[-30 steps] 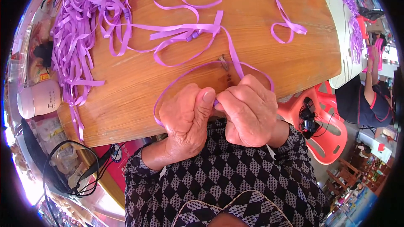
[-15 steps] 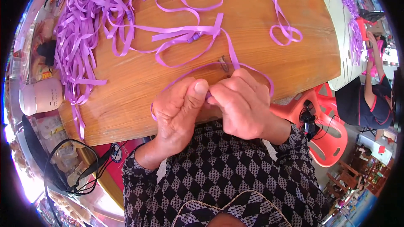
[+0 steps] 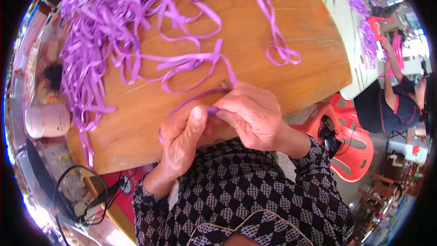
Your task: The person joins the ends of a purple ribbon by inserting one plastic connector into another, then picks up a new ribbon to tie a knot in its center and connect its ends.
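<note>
Ribbon (image 3: 212,110) between left hand (image 3: 181,133) and right hand (image 3: 251,115)

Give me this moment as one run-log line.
left hand: gripping purple ribbon | right hand: gripping same ribbon | ribbon pile: on wooden table, far left

"How's the left hand (image 3: 177,133) set?"

"Curled in, its thumb (image 3: 197,114) raised toward one o'clock. The left wrist (image 3: 171,166) slants the same way."

"And the right hand (image 3: 254,115)?"

"At about three o'clock from the left, knuckles up, right thumb (image 3: 230,118) and forefinger (image 3: 231,104) pinched together, pointing toward nine."

"Do they touch?"

"Hard to tell; they're very near. The right forearm (image 3: 293,141) runs toward ten."
</note>
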`<state>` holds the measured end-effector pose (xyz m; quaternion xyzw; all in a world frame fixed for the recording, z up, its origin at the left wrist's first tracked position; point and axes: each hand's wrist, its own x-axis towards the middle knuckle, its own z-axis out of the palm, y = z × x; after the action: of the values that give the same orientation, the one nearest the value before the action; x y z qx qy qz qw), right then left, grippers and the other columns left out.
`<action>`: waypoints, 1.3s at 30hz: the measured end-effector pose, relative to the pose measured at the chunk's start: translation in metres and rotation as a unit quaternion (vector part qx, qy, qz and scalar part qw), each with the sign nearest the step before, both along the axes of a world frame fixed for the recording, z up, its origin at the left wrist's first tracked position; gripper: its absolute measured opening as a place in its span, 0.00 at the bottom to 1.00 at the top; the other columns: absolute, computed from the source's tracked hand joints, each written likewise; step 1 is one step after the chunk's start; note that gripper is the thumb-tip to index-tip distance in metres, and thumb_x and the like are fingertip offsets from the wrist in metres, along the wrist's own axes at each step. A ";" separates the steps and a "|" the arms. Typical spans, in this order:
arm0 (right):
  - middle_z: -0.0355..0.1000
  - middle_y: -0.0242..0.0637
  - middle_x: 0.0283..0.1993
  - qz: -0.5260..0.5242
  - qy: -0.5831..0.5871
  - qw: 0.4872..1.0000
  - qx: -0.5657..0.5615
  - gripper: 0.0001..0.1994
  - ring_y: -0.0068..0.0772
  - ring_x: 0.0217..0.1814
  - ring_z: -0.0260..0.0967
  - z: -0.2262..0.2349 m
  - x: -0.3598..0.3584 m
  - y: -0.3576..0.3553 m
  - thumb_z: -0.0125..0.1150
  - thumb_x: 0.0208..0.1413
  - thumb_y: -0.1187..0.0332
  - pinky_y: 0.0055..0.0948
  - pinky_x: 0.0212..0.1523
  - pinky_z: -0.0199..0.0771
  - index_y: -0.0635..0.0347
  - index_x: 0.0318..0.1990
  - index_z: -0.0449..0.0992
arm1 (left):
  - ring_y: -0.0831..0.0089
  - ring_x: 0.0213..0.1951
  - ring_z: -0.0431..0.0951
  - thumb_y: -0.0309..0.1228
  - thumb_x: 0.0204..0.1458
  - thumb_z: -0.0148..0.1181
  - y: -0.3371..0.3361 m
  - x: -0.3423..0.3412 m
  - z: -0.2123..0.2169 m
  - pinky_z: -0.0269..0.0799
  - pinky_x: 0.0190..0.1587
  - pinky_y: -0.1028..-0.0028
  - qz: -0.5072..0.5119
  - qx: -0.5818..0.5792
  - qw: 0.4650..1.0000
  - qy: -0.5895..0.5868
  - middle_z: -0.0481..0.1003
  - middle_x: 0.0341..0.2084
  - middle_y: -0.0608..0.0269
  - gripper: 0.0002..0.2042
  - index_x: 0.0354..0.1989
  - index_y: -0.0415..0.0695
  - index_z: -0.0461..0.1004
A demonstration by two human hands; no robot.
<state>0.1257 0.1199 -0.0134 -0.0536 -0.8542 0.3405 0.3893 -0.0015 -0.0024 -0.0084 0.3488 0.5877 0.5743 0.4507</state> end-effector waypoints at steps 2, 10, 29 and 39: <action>0.71 0.38 0.27 -0.015 0.001 1.000 0.003 0.07 0.30 0.22 0.66 0.003 0.006 0.010 0.62 0.44 0.77 0.29 0.23 0.63 0.67 0.33 0.73 | 0.81 0.25 0.64 0.40 0.57 0.50 -0.001 0.000 -0.001 0.61 0.28 0.81 -0.009 -0.010 0.997 0.078 0.67 0.21 0.67 0.16 0.32 0.36 0.71; 0.73 0.34 0.29 -0.167 -0.145 0.917 -0.332 0.10 0.18 0.25 0.65 0.065 0.033 0.183 0.56 0.52 0.65 0.18 0.26 0.61 0.64 0.33 0.75 | 0.58 0.40 0.70 0.31 0.50 0.57 0.009 0.004 -0.001 0.66 0.43 0.68 0.075 0.089 0.917 0.382 0.70 0.38 0.49 0.19 0.48 0.33 0.66; 0.72 0.34 0.33 -0.120 -0.260 0.957 0.047 0.19 0.28 0.33 0.65 0.039 0.022 0.152 0.61 0.49 0.61 0.27 0.37 0.65 0.63 0.45 0.71 | 0.50 0.56 0.62 0.33 0.34 0.63 0.032 0.017 -0.009 0.53 0.54 0.51 -0.135 0.093 0.799 0.579 0.62 0.52 0.40 0.29 0.48 0.32 0.66; 0.64 0.42 0.25 -0.014 -0.270 0.952 0.144 0.14 0.44 0.30 0.63 0.007 0.049 0.055 0.65 0.34 0.69 0.37 0.27 0.63 0.64 0.25 0.67 | 0.51 0.55 0.63 0.32 0.32 0.63 0.040 0.015 -0.008 0.55 0.53 0.52 -0.123 0.123 0.801 0.572 0.63 0.52 0.43 0.28 0.46 0.33 0.68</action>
<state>0.1744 0.1752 -0.0068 -0.0991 -0.9665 0.1809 0.1527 0.0134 0.0374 -0.0166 0.7359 0.6154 0.2776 0.0524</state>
